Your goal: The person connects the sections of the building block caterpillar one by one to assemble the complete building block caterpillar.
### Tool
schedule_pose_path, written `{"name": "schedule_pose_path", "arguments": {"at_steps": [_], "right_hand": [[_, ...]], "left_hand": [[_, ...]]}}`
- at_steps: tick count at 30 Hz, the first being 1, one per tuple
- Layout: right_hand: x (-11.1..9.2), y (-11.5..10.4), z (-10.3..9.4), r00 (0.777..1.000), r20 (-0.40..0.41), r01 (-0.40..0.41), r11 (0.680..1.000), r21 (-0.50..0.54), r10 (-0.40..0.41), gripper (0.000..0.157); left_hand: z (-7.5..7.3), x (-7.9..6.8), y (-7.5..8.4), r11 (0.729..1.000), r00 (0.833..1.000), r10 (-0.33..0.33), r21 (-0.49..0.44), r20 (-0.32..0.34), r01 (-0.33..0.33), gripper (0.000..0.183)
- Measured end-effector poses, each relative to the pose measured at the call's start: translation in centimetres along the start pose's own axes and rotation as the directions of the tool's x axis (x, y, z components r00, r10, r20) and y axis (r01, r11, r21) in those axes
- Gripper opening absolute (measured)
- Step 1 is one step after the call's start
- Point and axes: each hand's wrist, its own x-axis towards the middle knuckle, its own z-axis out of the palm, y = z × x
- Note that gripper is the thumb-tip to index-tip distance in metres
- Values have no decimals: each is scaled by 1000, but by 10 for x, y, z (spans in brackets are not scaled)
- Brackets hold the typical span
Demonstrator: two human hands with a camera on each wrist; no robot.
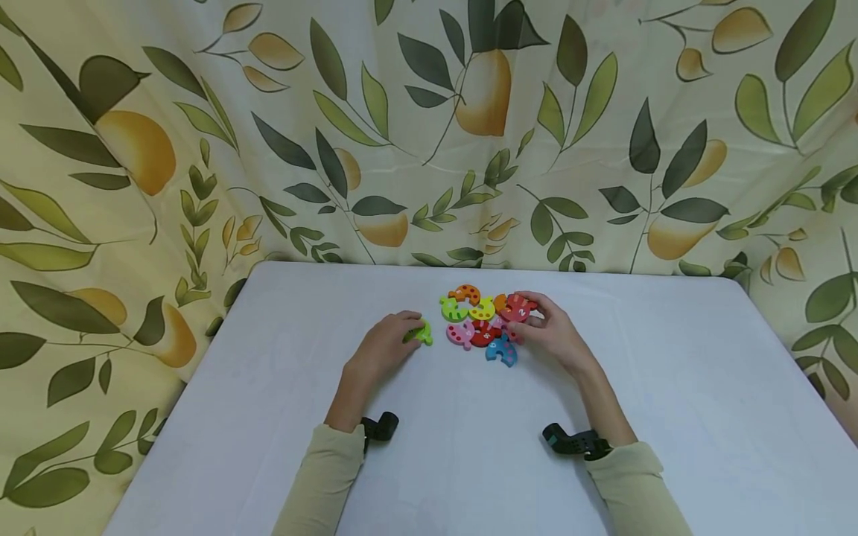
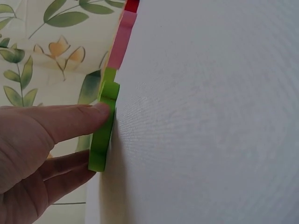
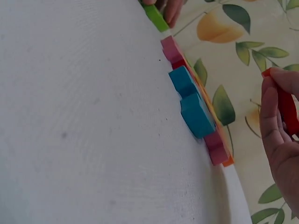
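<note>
My left hand (image 1: 385, 342) pinches a green animal-shaped piece (image 2: 102, 135) between thumb and fingers, low over the table left of a cluster of similar pieces. In my right hand (image 1: 558, 335) is a red animal-shaped piece (image 1: 518, 307) with a number on it, gripped by thumb and fingers. The right wrist view shows this red piece (image 3: 286, 105) held up off the tabletop. Close by lie an orange piece (image 1: 467, 292), a light green one (image 1: 454, 311), a yellow one (image 1: 482, 310), a spotted pink one (image 1: 459, 334), another red one (image 1: 480, 335) and a blue one (image 1: 501, 350).
The pieces lie on a white-covered table (image 1: 462, 461), near its far edge. Behind it hangs a curtain (image 1: 429, 179) printed with leaves and fruit. Both wrists wear black straps with cameras, and the sleeves are light-coloured.
</note>
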Motion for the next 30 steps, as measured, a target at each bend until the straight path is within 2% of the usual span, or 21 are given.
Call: {"name": "schedule_pose_path", "arguments": {"at_steps": [5, 10, 16, 20, 24, 28, 30], "right_hand": [[1, -5, 9, 1000, 0, 1, 994, -111, -1, 71], [2, -9, 20, 998, -1, 55, 964, -259, -57, 66], [1, -17, 44, 981, 68, 192, 901, -389, -180, 61], [-4, -22, 60, 967, 64, 250, 853, -458, -248, 59], [-6, -28, 76, 965, 42, 245, 839, -485, -258, 55], [2, -35, 100, 967, 72, 248, 837, -488, -245, 55], [7, -37, 113, 969, 87, 245, 847, -472, -232, 55]], "left_hand": [[-1, -1, -2, 999, 1000, 9, 40, -2, -9, 40], [-7, -1, -7, 997, 1000, 0, 78, -21, 2, 39], [-14, -6, -19, 999, 999, -28, 31, -39, 29, 39], [-13, -6, -27, 1000, 999, 19, 24, -39, -18, 37], [-12, -6, -32, 998, 997, 56, 26, -51, -55, 34], [-13, -8, -36, 999, 997, 38, 4, -73, -38, 32], [-14, -9, -37, 1000, 997, 27, -11, -76, -28, 33]]}}
